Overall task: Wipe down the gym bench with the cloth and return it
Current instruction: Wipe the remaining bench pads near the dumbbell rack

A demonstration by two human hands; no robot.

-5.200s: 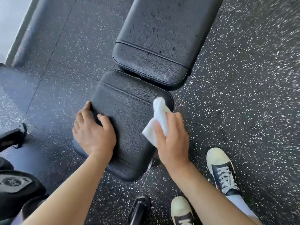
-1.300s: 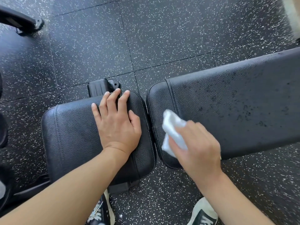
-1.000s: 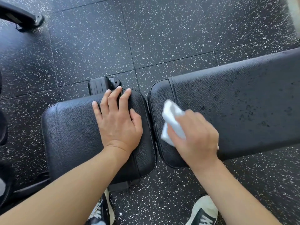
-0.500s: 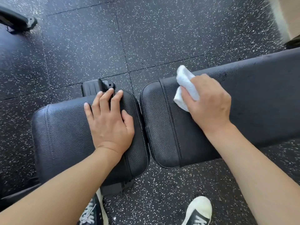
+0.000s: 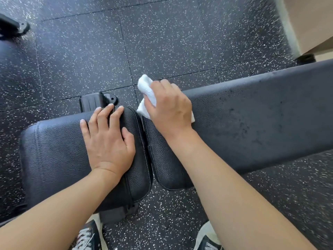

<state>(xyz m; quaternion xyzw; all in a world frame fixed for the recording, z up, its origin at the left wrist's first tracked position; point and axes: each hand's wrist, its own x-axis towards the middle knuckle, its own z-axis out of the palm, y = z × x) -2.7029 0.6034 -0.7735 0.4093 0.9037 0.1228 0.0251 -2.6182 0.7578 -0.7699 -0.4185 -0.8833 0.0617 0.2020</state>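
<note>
Head view looked down on the black, pebble-grained padded gym bench (image 5: 252, 123), which ran across the frame in two pads: a short seat pad (image 5: 54, 150) on my left and a long back pad on my right, a narrow gap between them. My left hand (image 5: 110, 141) lay flat on the seat pad near that gap, fingers straight and slightly spread, fingertips reaching the far edge. My right hand (image 5: 169, 107) had its fingers curled round the crumpled white cloth (image 5: 147, 91) and pressed it on the far corner of the long pad, just beside the gap; one end of the cloth stuck out beyond my knuckles and past the pad's far edge. Dark specks dotted the long pad farther right. Beneath lay black rubber flooring with white flecks (image 5: 162, 42). My two dark canvas shoes with white toe caps (image 5: 207, 239) stood at the near edge.
</note>
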